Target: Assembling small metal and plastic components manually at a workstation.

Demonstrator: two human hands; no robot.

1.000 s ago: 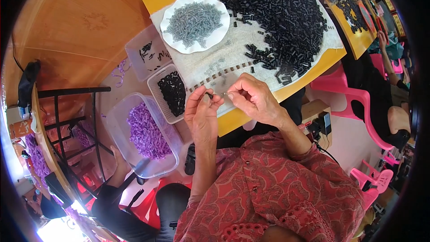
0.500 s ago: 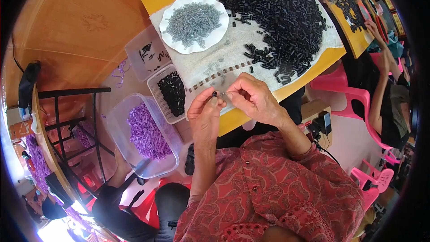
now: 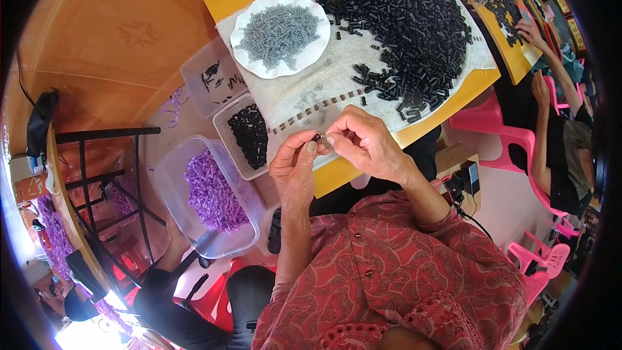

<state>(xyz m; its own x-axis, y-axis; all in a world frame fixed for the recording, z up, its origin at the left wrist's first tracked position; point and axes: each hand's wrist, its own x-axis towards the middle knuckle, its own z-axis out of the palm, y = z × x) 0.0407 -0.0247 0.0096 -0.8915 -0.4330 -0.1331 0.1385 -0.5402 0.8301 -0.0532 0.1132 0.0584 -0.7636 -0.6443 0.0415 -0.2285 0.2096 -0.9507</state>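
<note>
My left hand (image 3: 295,165) pinches a short black tube-like piece (image 3: 317,137) between thumb and fingers, over the table's near edge. Right beside it, the fingertips of my right hand (image 3: 370,147) are pressed together at the piece's end. Whatever small thing they grip is mostly hidden and too small to name. Beyond my hands, a white scalloped plate (image 3: 278,74) bears a heap of small silvery-grey pieces (image 3: 280,34). A large pile of short black tubes (image 3: 408,32) covers the right part of the pale cloth (image 3: 265,97), and several grey pieces lie scattered on it.
Left of the yellow table (image 3: 337,177) stand a white basket (image 3: 221,126) of black pieces, a clear tray (image 3: 193,68) with a few, and a clear tub (image 3: 162,178) of purple pieces. Pink chairs (image 3: 479,116) and a co-worker (image 3: 573,149) are at right.
My left hand has tilted slightly, and the black piece now sits closer to my right fingertips, showing less. At right, the co-worker's hands have shifted.
</note>
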